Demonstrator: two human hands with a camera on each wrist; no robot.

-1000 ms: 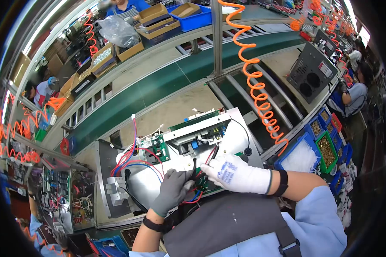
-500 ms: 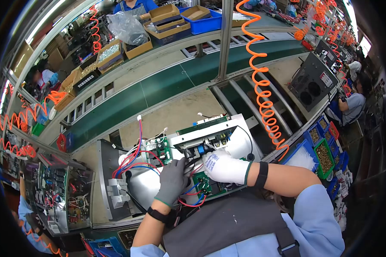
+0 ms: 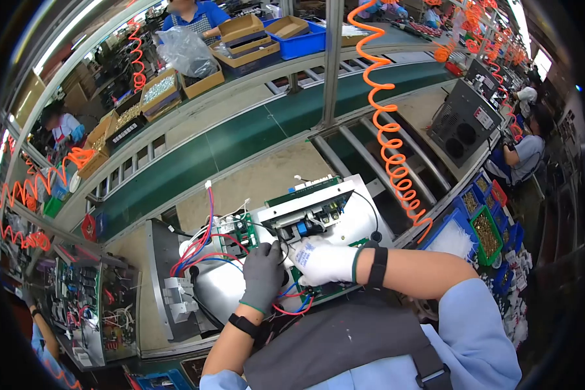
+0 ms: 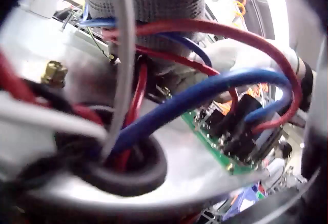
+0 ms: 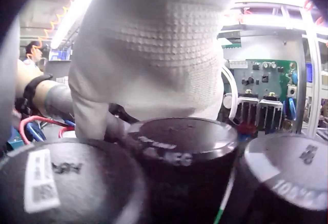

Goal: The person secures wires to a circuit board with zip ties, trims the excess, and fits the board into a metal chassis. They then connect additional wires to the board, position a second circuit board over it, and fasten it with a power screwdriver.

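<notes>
My left hand, in a grey glove, has its fingers at dark wires in the middle of the metal chassis. Close beside it on the right, my white-gloved right hand reaches in at the same wires; its fingertips are hidden. A long circuit board stands behind both hands. Red and blue wires arch past the left hand in the left wrist view, from a black grommet. Under the right hand, the right wrist view shows large black capacitors. What the fingers pinch cannot be made out.
An orange coiled hose hangs at the right over metal rollers. Another open unit stands at the left. Bins of screws line the right side. Behind runs a green conveyor, with people beyond.
My right hand has moved left, close against the left hand. The left hand has shifted slightly, its fingers now over the dark wires. The head view has moved a little.
</notes>
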